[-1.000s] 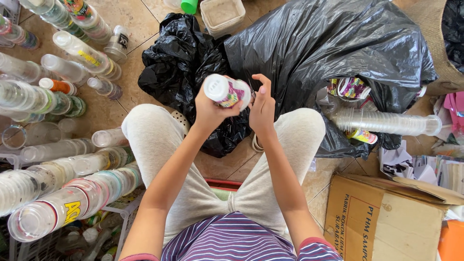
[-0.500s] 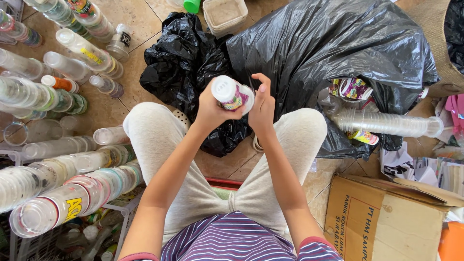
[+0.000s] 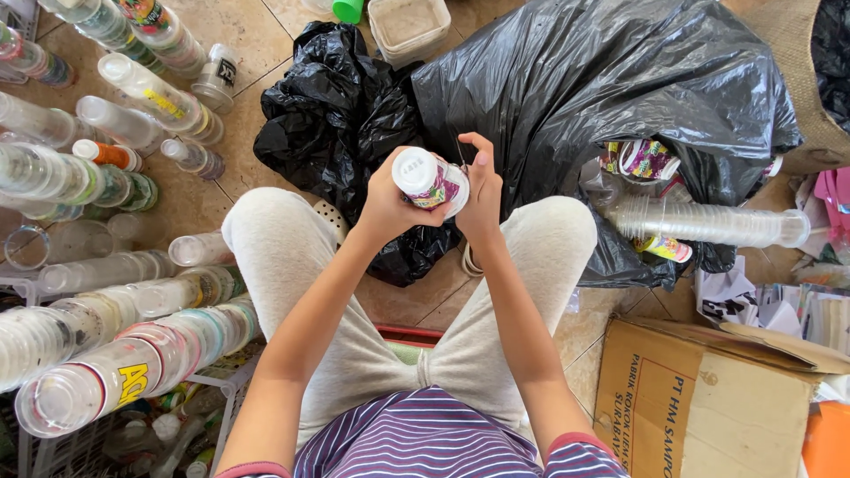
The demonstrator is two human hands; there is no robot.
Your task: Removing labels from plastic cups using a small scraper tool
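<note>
- Head view shows your left hand (image 3: 385,208) wrapped around a small plastic cup (image 3: 431,181) with a white base and a colourful printed wall, held above your knees in front of the black plastic bags (image 3: 567,97).
- Your right hand (image 3: 482,195) meets the cup's far end, fingers pinched narrow at its mouth; what exactly they grip is hidden.
- Judge the cup light and thin-walled: it will dent if squeezed, and the printed film may be slick, so hold it by the stiffer base and rim.
- Long stacks of clear cups (image 3: 133,354) lie to your left on the tiled floor; another stack (image 3: 708,223) rests against the bag to your right, near a cardboard box (image 3: 708,407).
</note>
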